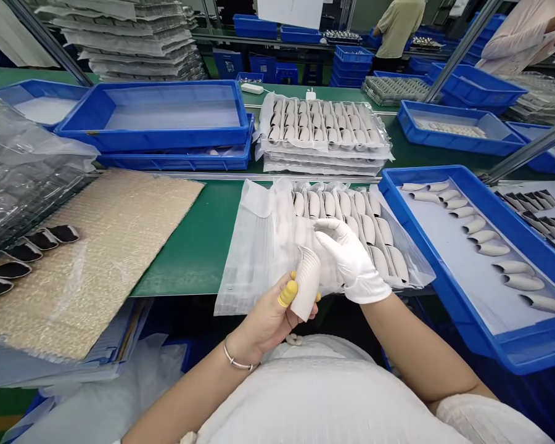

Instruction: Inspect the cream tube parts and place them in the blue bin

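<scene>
My left hand (289, 299) wears yellow finger cots and grips a pale, curved, finely textured shell piece (307, 277), held upright between thumb and fingers. In a white glove, my right hand (351, 256) is just right of that piece, with fingers stretched and apart and nothing visible in them. Behind both hands, a tray of shell pieces (369, 228) sits on the green bench, with rows of similar pale pieces in its pockets. A thin translucent sheet (245, 259) covers the tray's left part. My right hand hides some of the pockets.
At right, a blue bin (485, 327) holds several shell pieces (483, 237). Filled trays (324, 160) are stacked behind. Blue bins (152, 132) stand at back left. Dark pieces (23, 250) lie on a bubble-wrap-like sheet (106, 259). Two people work in the background.
</scene>
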Motion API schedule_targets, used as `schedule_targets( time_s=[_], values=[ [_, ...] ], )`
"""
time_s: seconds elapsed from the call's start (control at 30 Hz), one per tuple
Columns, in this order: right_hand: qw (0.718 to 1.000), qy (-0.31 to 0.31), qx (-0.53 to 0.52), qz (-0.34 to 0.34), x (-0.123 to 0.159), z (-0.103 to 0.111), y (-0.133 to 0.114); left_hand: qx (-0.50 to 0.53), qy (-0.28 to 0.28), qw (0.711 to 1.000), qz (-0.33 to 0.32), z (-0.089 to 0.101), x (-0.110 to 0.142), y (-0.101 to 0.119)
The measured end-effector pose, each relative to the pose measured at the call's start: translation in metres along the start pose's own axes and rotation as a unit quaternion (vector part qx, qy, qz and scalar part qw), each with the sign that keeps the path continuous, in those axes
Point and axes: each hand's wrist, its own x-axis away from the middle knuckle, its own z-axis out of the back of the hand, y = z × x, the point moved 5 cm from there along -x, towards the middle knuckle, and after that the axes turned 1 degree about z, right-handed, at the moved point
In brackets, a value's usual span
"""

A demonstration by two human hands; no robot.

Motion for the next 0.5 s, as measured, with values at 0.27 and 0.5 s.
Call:
schedule_targets(
  time_s=[0.27,0.5],
  values=[
    [0.988,-0.111,0.074,-0.073,0.032,-0.012,-0.004,-0.082,0.053,0.995,-0.034,-0.002,-0.001,0.007],
    [0.994,-0.075,0.066,-0.051,0.026,-0.010,-0.001,-0.093,0.062,0.994,0.000,-0.003,0.002,0.003]
  ],
)
